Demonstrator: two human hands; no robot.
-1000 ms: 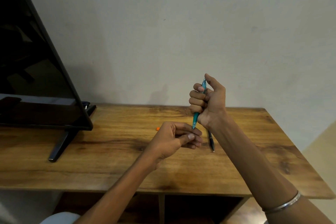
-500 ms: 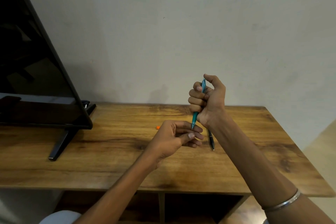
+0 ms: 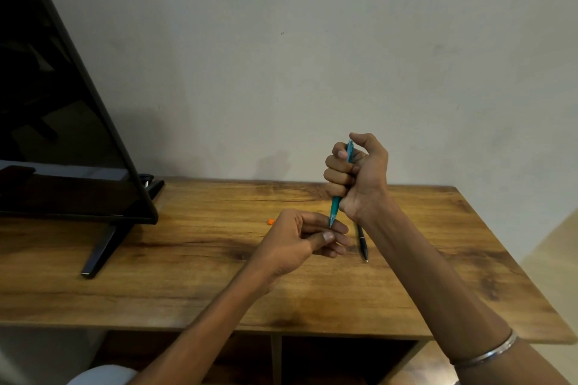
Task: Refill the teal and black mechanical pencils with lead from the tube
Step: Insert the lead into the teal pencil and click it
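Note:
My right hand (image 3: 356,175) grips the teal mechanical pencil (image 3: 335,208) in a fist, upright with its tip down and my thumb bent over its top end. The tip touches the index finger of my left hand (image 3: 300,237), which hovers just above the table with fingers curled and the thumb against them; nothing shows inside it. The black mechanical pencil (image 3: 362,242) lies on the table behind my right wrist, partly hidden by it. No lead tube is in view.
A small orange piece (image 3: 270,221) lies on the wooden table (image 3: 187,275) left of my left hand. A black TV on a stand (image 3: 62,134) fills the table's left end. The wall stands close behind.
My right thumb has bent down over the teal pencil's top. Both hands stay in nearly the same place, the tip still at my left fingers.

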